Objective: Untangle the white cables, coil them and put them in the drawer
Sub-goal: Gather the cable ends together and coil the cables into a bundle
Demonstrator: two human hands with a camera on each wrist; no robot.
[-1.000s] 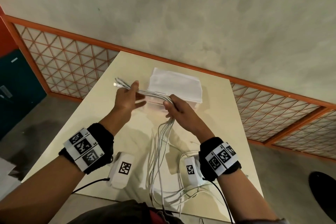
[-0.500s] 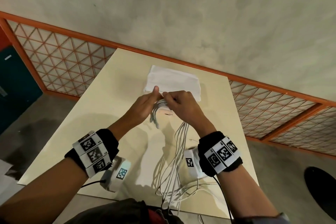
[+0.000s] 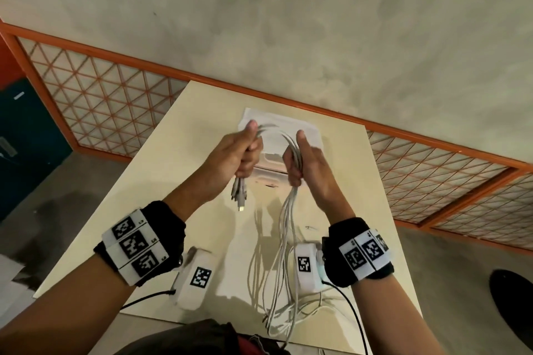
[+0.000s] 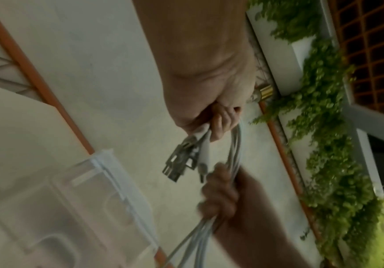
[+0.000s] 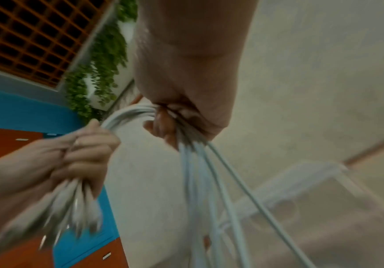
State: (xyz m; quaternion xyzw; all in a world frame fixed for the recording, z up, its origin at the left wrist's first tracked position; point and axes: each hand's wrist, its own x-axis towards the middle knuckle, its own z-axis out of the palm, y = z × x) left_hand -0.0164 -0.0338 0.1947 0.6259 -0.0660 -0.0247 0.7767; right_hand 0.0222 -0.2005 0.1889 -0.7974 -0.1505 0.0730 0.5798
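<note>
Both hands are raised above the table (image 3: 150, 190), each wrapped in a fist round the same bundle of white cables (image 3: 284, 228). The left hand (image 3: 233, 153) grips the end with the plugs (image 3: 238, 196), which hang below its fist. The right hand (image 3: 305, 161) grips the bundle just to the right. Between the two fists the cables arch over in a short loop. From the right fist the strands drop to the near edge of the table and run past it, where their ends are cut off by the person's dark clothing.

The drawer (image 3: 305, 128), a clear plastic one, sits on the far part of the table behind the hands; they hide most of it, so its inside cannot be made out. In the wrist views the plugs and fingers are blurred.
</note>
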